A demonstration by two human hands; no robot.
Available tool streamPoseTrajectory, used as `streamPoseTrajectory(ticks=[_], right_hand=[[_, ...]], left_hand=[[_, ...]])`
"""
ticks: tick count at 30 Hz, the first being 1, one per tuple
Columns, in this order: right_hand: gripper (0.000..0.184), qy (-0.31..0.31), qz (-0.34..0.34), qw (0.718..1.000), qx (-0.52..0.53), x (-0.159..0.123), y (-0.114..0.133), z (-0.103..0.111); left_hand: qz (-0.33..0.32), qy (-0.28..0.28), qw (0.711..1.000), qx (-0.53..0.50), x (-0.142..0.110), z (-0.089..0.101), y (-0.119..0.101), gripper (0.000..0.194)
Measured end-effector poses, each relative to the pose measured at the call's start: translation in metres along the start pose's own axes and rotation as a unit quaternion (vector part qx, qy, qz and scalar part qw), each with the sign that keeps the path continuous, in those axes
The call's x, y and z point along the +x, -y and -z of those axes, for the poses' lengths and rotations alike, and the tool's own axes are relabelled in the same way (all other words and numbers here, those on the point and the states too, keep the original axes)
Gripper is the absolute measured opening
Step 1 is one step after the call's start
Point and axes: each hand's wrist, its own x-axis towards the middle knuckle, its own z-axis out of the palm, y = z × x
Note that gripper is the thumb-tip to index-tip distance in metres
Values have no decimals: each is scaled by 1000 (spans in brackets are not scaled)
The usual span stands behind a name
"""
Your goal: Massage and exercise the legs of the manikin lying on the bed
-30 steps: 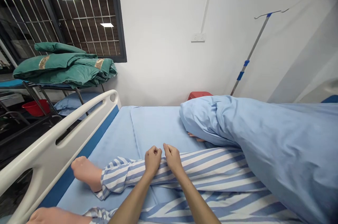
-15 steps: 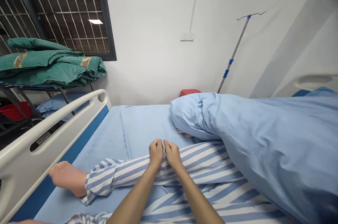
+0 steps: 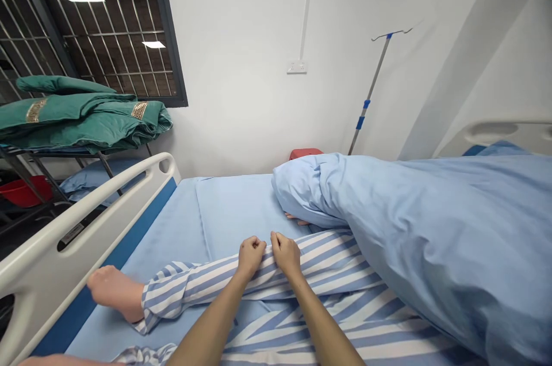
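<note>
My left hand (image 3: 250,255) and my right hand (image 3: 286,252) are side by side over the striped trouser leg (image 3: 207,279) of a figure lying on the bed. Both are closed, fingers curled in and thumbs facing each other, with a small gap between them. Whether any cloth is caught in the fingers I cannot make out. A bare foot (image 3: 115,292) sticks out of the trouser cuff on the left. A blue quilt (image 3: 414,228) covers the upper part of the figure. From under its edge a few fingers (image 3: 296,218) show.
The bed's white end board (image 3: 107,205) rises on the left, and a light blue sheet (image 3: 233,199) covers the mattress. Behind the bed stand an IV pole (image 3: 374,81) and a red object (image 3: 305,153). Green folded bedding (image 3: 86,118) lies on a rack near the barred window.
My closed hands have moved slightly apart over the trouser leg, and the left wrist has turned a little. The view has shifted slightly; quilt and leg look the same.
</note>
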Motion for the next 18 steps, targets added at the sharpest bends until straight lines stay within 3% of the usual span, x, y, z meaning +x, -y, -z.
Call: streamPoseTrajectory(ticks=[3,9,11,14,18], right_hand=[[48,1,-6,1000,-10,0,1,3],[43,-8,9,997,-79,-6,7,-1],[42,-9,8,995,-103,-7,9,-3],[41,-3,9,991,-133,-8,13,-3],[37,24,18,985,-172,-10,24,-6]], left_hand=[[13,-25,1000,-6,-4,36,15,29],[67,-152,985,40,-28,157,86,28],[59,-154,978,127,-35,189,109,25],[41,-107,969,217,-40,208,127,23],[56,-101,936,333,-42,200,127,19]])
